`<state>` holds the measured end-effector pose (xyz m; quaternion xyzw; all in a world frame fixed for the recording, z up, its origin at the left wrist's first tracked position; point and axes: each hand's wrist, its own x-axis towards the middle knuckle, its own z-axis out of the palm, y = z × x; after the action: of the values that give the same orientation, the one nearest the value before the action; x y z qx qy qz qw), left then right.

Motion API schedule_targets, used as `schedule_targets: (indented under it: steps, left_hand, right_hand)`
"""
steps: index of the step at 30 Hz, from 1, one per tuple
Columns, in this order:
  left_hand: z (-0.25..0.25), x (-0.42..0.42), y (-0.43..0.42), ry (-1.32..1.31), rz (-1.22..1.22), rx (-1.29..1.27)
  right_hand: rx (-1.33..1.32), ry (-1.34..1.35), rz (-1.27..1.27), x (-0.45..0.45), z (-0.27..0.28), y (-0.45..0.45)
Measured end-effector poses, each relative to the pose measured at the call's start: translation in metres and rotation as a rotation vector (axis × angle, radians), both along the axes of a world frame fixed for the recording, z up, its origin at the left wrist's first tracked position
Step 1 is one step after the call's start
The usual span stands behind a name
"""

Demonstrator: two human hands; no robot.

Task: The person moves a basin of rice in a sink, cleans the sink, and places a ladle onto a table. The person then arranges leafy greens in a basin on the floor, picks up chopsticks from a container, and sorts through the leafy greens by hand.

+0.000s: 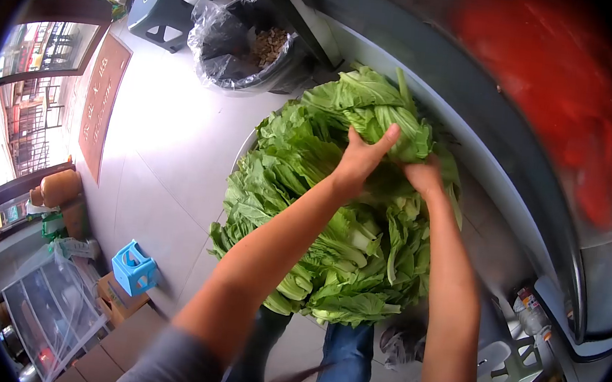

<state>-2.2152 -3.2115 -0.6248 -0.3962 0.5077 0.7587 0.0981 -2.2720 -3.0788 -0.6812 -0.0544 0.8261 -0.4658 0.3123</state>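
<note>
Bright green is being shown by the leafy heap and, left of it, light blue by a stool.

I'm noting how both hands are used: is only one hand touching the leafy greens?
No, the left hand and the right hand both touch the leafy greens.

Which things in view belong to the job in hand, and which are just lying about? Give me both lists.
In the job:
- bunch of greens, at both hands
- heaped leafy greens
- left hand
- right hand

Apparently just lying about:
- blue stool
- dark stool
- doormat
- lined bin, untouched; its role is unclear
</note>
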Motion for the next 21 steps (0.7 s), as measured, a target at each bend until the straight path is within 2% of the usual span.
schedule_targets:
  steps: [3,6,7,10,13,15,17,19,21]
  left_hand:
    - [0.016,0.002,-0.012,-0.138,0.128,0.137]
    - [0.005,0.007,-0.011,-0.048,0.175,0.041]
    - [0.013,0.003,-0.008,-0.195,0.24,-0.021]
    - [0.001,-0.006,-0.01,-0.323,0.258,-0.078]
    - [-0.01,-0.013,-0.013,-0.43,0.244,-0.148]
    - [-0.011,-0.016,-0.01,-0.441,0.282,-0.154]
    - [-0.023,-0.017,-0.005,-0.514,0.25,-0.33]
    - [-0.031,-0.012,-0.004,-0.476,0.244,-0.351]
    - [-0.033,-0.012,-0.005,-0.465,0.231,-0.27]
  right_hand:
    - [-0.063,0.129,0.092,0.016,0.026,-0.006]
    - [-0.139,0.169,0.103,0.039,0.033,-0.012]
    - [-0.136,0.187,0.105,0.045,0.038,-0.016]
    - [0.186,-0.128,0.075,0.045,0.073,-0.027]
    - [0.306,0.116,0.4,0.054,0.072,-0.026]
    - [0.296,0.45,0.394,0.06,0.077,-0.016]
    - [0.231,0.724,0.355,0.051,0.077,0.003]
    - [-0.019,-0.134,0.002,0.02,0.077,0.017]
    - [0.125,0.017,-0.233,-0.012,0.066,0.017]
